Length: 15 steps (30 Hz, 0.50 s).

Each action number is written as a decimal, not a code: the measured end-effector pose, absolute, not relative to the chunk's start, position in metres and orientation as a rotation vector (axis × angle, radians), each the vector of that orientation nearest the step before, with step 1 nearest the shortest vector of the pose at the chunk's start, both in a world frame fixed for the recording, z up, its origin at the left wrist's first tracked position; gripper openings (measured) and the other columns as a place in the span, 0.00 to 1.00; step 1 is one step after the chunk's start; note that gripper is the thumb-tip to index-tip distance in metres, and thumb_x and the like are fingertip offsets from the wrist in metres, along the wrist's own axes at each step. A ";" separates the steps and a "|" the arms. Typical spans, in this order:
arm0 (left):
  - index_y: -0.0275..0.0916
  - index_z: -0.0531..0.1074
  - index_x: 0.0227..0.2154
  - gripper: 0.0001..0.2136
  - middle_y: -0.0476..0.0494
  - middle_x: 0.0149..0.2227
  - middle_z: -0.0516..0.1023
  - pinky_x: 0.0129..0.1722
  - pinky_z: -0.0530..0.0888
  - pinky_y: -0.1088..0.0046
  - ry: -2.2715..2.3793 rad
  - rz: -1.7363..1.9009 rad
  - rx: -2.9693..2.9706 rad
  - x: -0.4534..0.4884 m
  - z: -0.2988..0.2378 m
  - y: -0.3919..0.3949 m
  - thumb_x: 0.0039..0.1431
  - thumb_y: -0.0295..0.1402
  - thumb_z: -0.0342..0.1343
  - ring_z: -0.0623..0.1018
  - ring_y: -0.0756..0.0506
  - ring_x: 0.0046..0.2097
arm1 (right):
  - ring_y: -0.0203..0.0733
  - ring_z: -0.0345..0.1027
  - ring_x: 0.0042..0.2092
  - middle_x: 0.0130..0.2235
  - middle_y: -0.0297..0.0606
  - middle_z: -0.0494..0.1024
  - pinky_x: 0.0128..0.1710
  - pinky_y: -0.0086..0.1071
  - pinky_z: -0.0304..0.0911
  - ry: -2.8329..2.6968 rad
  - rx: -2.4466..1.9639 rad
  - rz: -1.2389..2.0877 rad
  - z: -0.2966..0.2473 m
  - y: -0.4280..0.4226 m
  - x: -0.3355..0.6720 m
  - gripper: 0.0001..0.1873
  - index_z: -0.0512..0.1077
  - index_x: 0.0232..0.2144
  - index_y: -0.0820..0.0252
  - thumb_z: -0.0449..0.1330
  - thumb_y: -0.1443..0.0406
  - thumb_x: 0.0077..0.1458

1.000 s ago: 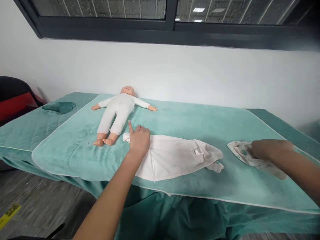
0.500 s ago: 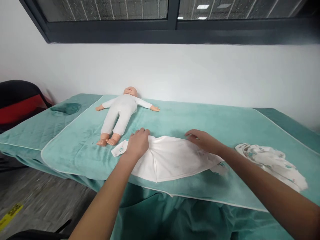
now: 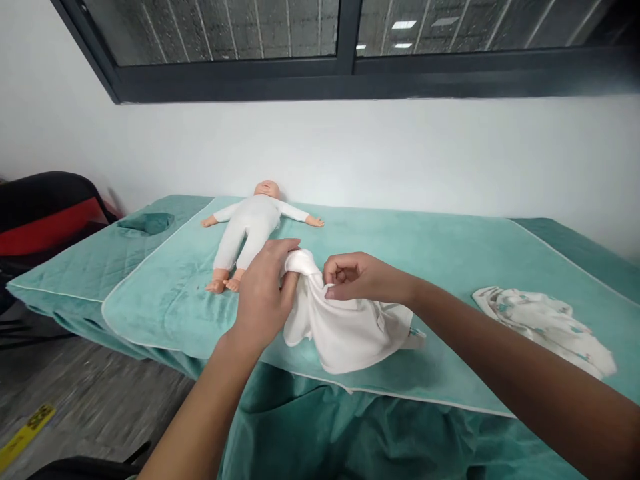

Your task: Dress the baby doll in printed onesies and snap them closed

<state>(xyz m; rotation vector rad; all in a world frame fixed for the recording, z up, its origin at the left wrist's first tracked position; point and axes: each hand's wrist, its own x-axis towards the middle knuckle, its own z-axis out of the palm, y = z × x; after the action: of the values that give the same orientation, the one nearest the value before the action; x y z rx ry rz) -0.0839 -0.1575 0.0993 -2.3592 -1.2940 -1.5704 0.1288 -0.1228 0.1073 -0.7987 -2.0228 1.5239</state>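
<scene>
A white baby top [image 3: 350, 340] lies bunched near the front of the bed, its upper left part lifted into a fold. My left hand [image 3: 265, 293] grips that raised fold between thumb and fingers. Just to the right, my right hand [image 3: 357, 275] pinches the fabric with thumb and bent fingers. A small printed cuff [image 3: 416, 339] sticks out at the top's right end. Beyond my left hand a baby doll [image 3: 253, 220] in a white suit lies on its back, arms spread, feet toward me.
A crumpled white printed cloth [image 3: 545, 327] lies on the right of the green bed cover [image 3: 425, 247]. The cover has a face hole [image 3: 145, 224] at left. A black and red chair [image 3: 50, 213] stands on the left. Behind are a wall and a window frame [image 3: 250, 83].
The top lay spread flat and is now gathered and lifted at its left. My right hand has moved left, close to my left hand, and now grips the fabric.
</scene>
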 end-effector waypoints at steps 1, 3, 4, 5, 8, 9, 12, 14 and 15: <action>0.42 0.69 0.48 0.18 0.43 0.44 0.75 0.46 0.72 0.66 -1.312 -1.511 -2.354 -0.086 0.100 -0.159 0.55 0.21 0.50 0.74 0.43 0.46 | 0.33 0.61 0.33 0.32 0.31 0.68 0.33 0.29 0.60 -2.043 -0.793 1.438 0.112 -0.128 0.130 0.11 0.68 0.29 0.58 0.66 0.61 0.51; 0.42 0.69 0.48 0.20 0.42 0.44 0.74 0.46 0.72 0.65 -1.294 -1.408 -2.330 -0.090 0.103 -0.161 0.54 0.19 0.49 0.74 0.43 0.46 | 0.35 0.62 0.36 0.35 0.33 0.69 0.36 0.31 0.61 -2.064 -0.755 1.296 0.123 -0.140 0.133 0.12 0.63 0.25 0.58 0.65 0.64 0.52; 0.42 0.70 0.48 0.20 0.42 0.43 0.73 0.45 0.72 0.66 -1.272 -1.371 -2.310 -0.092 0.105 -0.162 0.54 0.19 0.49 0.73 0.43 0.45 | 0.36 0.64 0.39 0.38 0.35 0.70 0.39 0.32 0.62 -2.067 -0.731 1.265 0.129 -0.146 0.136 0.13 0.62 0.24 0.58 0.64 0.65 0.52; 0.41 0.70 0.46 0.19 0.43 0.42 0.73 0.44 0.71 0.66 -1.247 -1.345 -2.286 -0.094 0.107 -0.163 0.53 0.18 0.48 0.73 0.43 0.44 | 0.38 0.65 0.41 0.40 0.36 0.72 0.41 0.33 0.62 -2.074 -0.709 1.266 0.134 -0.151 0.138 0.14 0.60 0.24 0.58 0.63 0.66 0.53; 0.41 0.71 0.41 0.18 0.45 0.36 0.70 0.39 0.70 0.68 -1.183 -1.348 -2.210 -0.094 0.116 -0.171 0.51 0.16 0.49 0.71 0.45 0.40 | 0.39 0.67 0.42 0.44 0.37 0.75 0.43 0.35 0.62 -2.162 -0.647 1.379 0.145 -0.164 0.145 0.16 0.60 0.23 0.59 0.63 0.64 0.55; 0.41 0.71 0.39 0.17 0.45 0.35 0.69 0.38 0.69 0.69 -1.170 -1.377 -2.197 -0.092 0.120 -0.175 0.50 0.16 0.49 0.70 0.45 0.40 | 0.38 0.68 0.41 0.44 0.38 0.75 0.41 0.35 0.63 -2.175 -0.644 1.428 0.146 -0.167 0.145 0.15 0.61 0.23 0.59 0.63 0.63 0.55; 0.41 0.70 0.37 0.16 0.46 0.34 0.69 0.36 0.69 0.69 -1.124 -1.445 -2.181 -0.081 0.131 -0.186 0.49 0.16 0.50 0.70 0.46 0.38 | 0.35 0.68 0.35 0.41 0.37 0.75 0.33 0.32 0.64 -2.006 -0.761 1.512 0.143 -0.173 0.139 0.11 0.68 0.32 0.58 0.64 0.58 0.54; 0.41 0.68 0.36 0.15 0.46 0.34 0.69 0.36 0.68 0.69 -1.073 -1.435 -2.172 -0.073 0.139 -0.193 0.49 0.16 0.49 0.70 0.46 0.37 | 0.36 0.68 0.35 0.39 0.34 0.74 0.32 0.30 0.64 -1.876 -0.831 1.480 0.139 -0.176 0.131 0.16 0.69 0.39 0.56 0.67 0.57 0.51; 0.41 0.67 0.35 0.14 0.46 0.33 0.69 0.36 0.68 0.68 -1.051 -1.432 -2.162 -0.069 0.142 -0.195 0.49 0.16 0.50 0.70 0.46 0.37 | 0.37 0.68 0.37 0.38 0.34 0.74 0.33 0.30 0.64 -1.860 -0.833 1.457 0.137 -0.177 0.126 0.18 0.69 0.40 0.56 0.68 0.57 0.50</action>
<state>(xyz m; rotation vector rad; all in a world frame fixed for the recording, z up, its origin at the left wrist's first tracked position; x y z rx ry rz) -0.0693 -0.1951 0.1416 -2.1616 -1.0507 -1.4323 0.1261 -0.1773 0.1365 -0.8327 -1.8604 1.4566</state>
